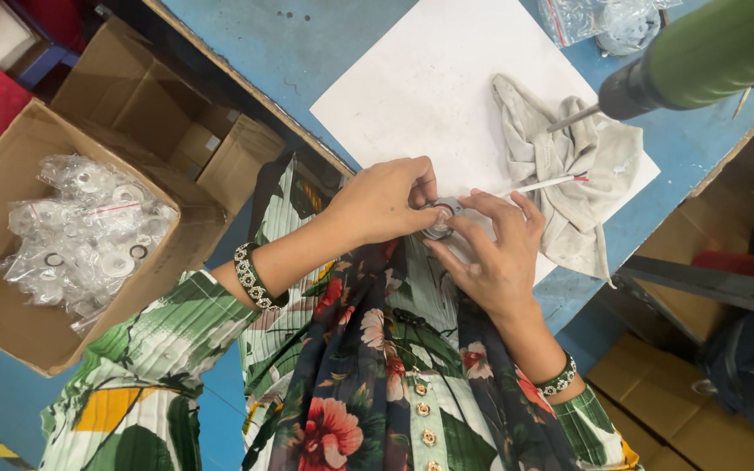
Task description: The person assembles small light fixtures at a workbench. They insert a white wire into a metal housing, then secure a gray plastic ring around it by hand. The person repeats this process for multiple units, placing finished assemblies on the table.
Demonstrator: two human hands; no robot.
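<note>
Fingers (419,194) of the left hand (381,202) & right hand (492,253) pinched one small round metal part (440,218) between them, held just above the near edge of the blue workbench (307,44), over the person's lap. Left thumb & forefinger closed on the part's left rim; right thumb & forefinger gripped its right & lower side, w/ the remaining right fingers loosely spread toward a thin white wire with a red tip (544,184), which ran from the part twd the crumpled grey rag (573,187). Whether the wire was joined to the part could not be told.

White paper sheet (429,78) lay under the rag. Green power screwdriver (700,61) hung at upper right, bit aimed at the rag, well apart from both hands. Open cardboard box (10,253) at left held clear bags of similar round parts (89,231). Beaded bracelets sat on both wrists.

Judged technique: the hands appeared to be fitting or turning the part. Best done w/ rim held square, light even pressure from both sides, wire kept clear of the pinch, and the part kept over the bench so a slip wouldn't drop it.
</note>
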